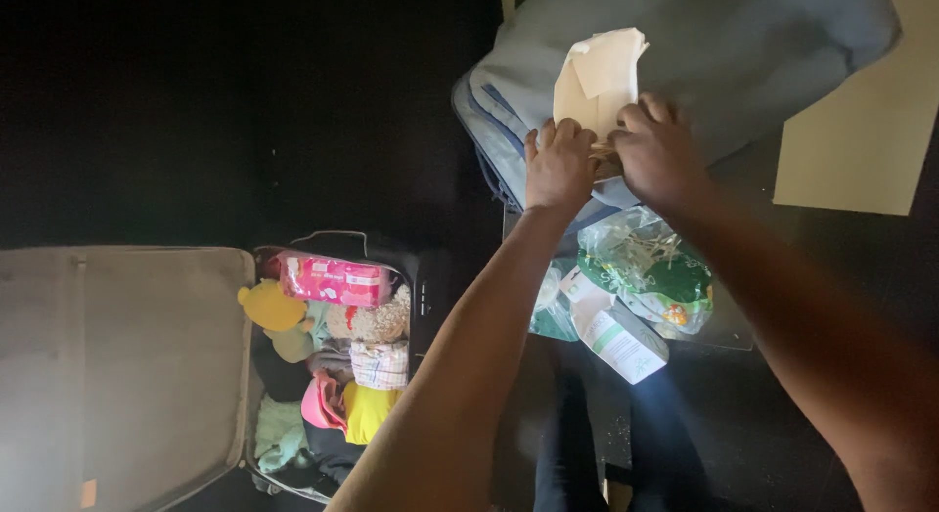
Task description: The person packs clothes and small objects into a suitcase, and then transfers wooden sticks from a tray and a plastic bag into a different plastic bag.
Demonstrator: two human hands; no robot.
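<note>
Our forearms reach up to the beige paper bag (595, 82) on the folded blue blanket (724, 52); left hand (559, 165) and right hand (657, 152) both pinch its lower edge with closed fingers; we should fold it slowly, keeping the edge even.

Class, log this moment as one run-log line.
left hand: gripping paper bag | right hand: gripping same bag | under bag: folded blue blanket | lower left: open suitcase, packed

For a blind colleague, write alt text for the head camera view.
Two hands, left hand and right hand, grip a cream paper bag over a folded blue blanket. Below lie a green plastic packet and an open suitcase of clothes, soft toys and a pink packet.
</note>
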